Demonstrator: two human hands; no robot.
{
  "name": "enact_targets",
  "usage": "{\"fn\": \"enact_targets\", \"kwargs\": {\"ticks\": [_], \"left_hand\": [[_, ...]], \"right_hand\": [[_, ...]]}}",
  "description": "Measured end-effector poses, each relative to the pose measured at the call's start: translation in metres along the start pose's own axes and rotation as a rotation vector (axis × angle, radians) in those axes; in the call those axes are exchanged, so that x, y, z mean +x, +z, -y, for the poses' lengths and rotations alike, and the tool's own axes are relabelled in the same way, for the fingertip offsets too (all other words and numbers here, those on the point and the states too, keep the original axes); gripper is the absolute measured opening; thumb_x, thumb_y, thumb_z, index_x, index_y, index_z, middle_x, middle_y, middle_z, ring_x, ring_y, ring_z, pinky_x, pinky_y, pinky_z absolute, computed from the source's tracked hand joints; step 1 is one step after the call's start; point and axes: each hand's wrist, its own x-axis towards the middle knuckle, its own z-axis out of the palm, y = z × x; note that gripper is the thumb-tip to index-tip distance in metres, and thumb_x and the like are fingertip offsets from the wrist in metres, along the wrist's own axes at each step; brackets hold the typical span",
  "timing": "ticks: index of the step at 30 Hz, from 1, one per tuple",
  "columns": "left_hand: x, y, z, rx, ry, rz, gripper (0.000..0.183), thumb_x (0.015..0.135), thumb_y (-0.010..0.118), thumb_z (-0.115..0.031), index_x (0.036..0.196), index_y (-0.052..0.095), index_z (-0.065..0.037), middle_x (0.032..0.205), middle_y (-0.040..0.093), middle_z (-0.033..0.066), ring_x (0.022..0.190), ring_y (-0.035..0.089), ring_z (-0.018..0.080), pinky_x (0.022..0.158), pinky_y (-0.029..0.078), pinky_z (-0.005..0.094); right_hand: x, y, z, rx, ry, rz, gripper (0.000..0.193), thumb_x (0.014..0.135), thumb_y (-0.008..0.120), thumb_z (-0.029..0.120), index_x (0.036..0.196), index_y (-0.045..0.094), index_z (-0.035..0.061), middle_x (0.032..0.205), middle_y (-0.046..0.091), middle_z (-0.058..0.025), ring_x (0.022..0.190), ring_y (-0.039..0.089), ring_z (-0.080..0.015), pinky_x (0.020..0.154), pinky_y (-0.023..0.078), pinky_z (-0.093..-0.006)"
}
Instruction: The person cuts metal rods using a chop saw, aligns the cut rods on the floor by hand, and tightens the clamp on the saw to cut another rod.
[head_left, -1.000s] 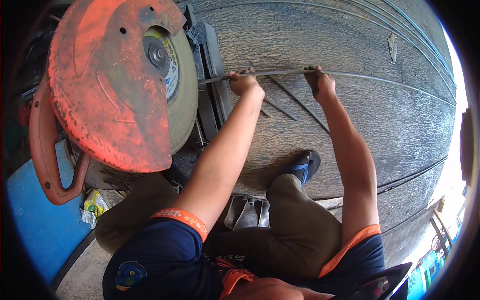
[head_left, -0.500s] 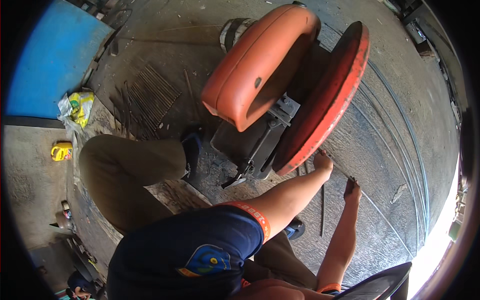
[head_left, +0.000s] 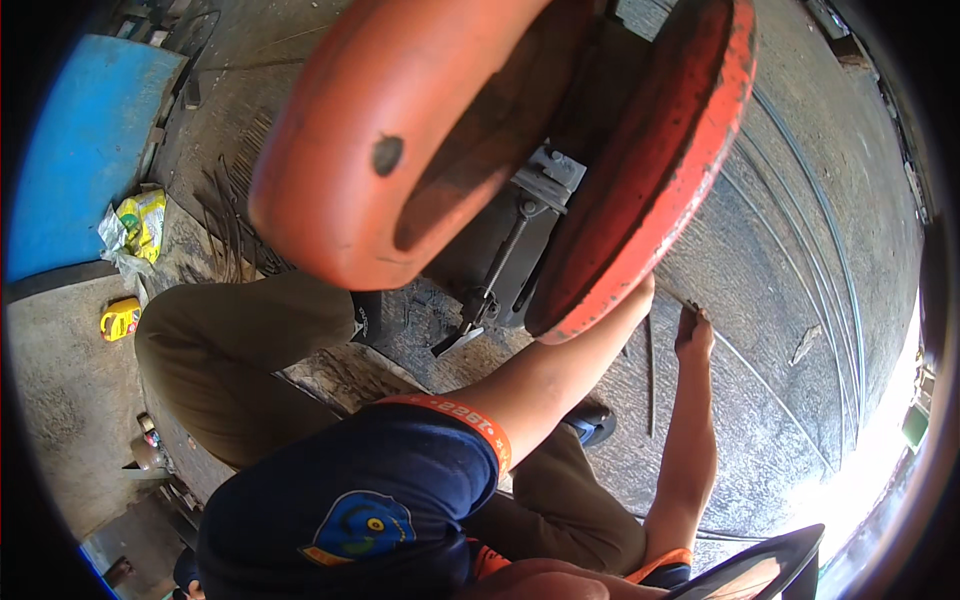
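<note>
right hand [head_left: 693, 335] closed on thin rod [head_left: 745, 365] beside saw guard [head_left: 650, 190]; left grip hidden behind guard, cannot tell. best kept flat, fingers clear.

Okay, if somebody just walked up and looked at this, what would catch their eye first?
The big orange chop saw fills the upper middle, its round blade guard tilted at the right. Below the guard, the right hand rests on a thin steel rod lying on the concrete floor; the left hand is hidden behind the guard. A blue panel sits far left.
</note>
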Motion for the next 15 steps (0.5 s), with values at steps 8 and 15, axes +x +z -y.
{"fn": "enact_targets", "kwargs": {"ticks": [8, 15], "left_hand": [[0.015, 0.013, 0.003, -0.384, -0.109, -0.099, 0.043, 0.104, 0.031, -0.034, 0.113, 0.046, 0.005, 0.098, 0.055, 0.014, 0.087, 0.062, 0.0195, 0.075, 0.055, 0.0318], [0.022, 0.003, 0.043, -0.592, -0.241, 0.301, 0.031, 0.104, 0.036, -0.029, 0.101, 0.046, 0.0, 0.089, 0.049, 0.0077, 0.071, 0.056, 0.0158, 0.073, 0.057, 0.0351]], "right_hand": [[-0.025, 0.022, -0.019, 0.017, 0.056, 0.157, 0.029, 0.102, 0.043, 0.017, 0.117, 0.052, -0.0055, 0.112, 0.06, -0.0164, 0.105, 0.061, -0.0256, 0.097, 0.051, -0.0358], [0.008, -0.03, -0.005, 0.116, -0.026, 0.27, 0.019, 0.098, 0.054, 0.017, 0.104, 0.057, -0.0005, 0.099, 0.061, -0.0112, 0.098, 0.059, -0.023, 0.097, 0.048, -0.0333]]}}
